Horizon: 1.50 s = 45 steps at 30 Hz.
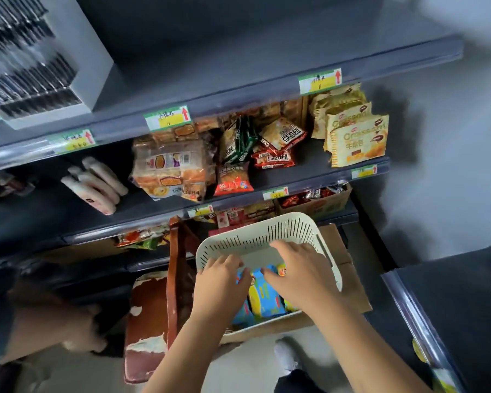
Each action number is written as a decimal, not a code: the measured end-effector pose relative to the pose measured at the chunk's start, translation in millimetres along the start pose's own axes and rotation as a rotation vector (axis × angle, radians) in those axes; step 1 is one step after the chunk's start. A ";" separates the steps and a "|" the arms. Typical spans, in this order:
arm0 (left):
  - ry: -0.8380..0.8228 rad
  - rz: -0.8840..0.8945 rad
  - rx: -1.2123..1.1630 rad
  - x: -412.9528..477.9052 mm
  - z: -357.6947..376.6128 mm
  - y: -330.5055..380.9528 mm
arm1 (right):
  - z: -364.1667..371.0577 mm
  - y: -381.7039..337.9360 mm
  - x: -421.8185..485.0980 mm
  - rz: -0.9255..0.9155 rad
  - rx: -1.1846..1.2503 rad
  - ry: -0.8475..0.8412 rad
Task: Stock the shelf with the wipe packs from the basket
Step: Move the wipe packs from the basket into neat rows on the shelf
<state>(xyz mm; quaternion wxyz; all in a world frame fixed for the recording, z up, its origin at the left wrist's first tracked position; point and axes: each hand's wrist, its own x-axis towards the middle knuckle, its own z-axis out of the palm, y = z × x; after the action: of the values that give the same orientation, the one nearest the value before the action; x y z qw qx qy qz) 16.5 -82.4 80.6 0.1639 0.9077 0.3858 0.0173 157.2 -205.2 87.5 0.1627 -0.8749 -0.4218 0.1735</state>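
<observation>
Head-camera view of a dark grey metal shelf (309, 165) carrying snacks, with green, white and yellow price labels (167, 117) bearing red arrows clipped to its front rails; their handwriting is too blurred to read. On the right stand cream-yellow foil packs (357, 143) printed "Croissant" above the characters 牛角包. Left of them lie red and green snack packets (275, 158) with bold black characters that cannot be read with confidence, then clear bags of sliced bread (167, 171). Below the shelves, a cream plastic basket (255, 236) with slotted walls rests on a brown cardboard box (349, 279), just beside a brown chair (148, 321) with peeling upholstery. Inside the basket, blue-and-yellow plastic wipe packs (264, 296) stand on edge, side by side; their print is illegible. Both hands reach into the basket. The left hand (224, 282) has its fingers bent over the top of a blue pack, but blur hides whether they clasp it. The right hand (298, 273) lies on the packs with fingers spread and loosely bent, holding nothing.
</observation>
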 end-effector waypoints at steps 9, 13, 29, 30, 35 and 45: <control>-0.291 -0.144 0.031 55.8 53.5 -41.3 | 56.2 32.1 81.6 0.043 -0.071 -0.278; -0.465 -0.177 0.035 60.0 83.5 -61.2 | 84.4 38.2 89.8 0.006 -0.174 -0.397; -0.578 -0.080 0.177 66.2 113.8 -92.4 | 141.4 39.3 82.1 0.144 -0.024 -0.309; -0.577 -0.066 0.196 66.7 113.0 -91.8 | 144.0 40.5 80.0 0.190 0.058 -0.302; -0.613 -0.109 0.086 68.2 107.1 -96.7 | 154.6 48.7 71.6 0.380 0.332 -0.473; -0.528 -0.232 -0.166 62.9 85.0 -93.8 | 155.0 42.3 51.2 0.331 0.396 -0.438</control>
<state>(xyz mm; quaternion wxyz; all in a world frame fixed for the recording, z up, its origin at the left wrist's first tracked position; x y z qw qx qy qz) 8.9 -1.3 -34.9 0.3333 0.8142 0.4280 -0.2069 147.6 -168.1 -76.8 0.2046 -0.8249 -0.2573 0.4599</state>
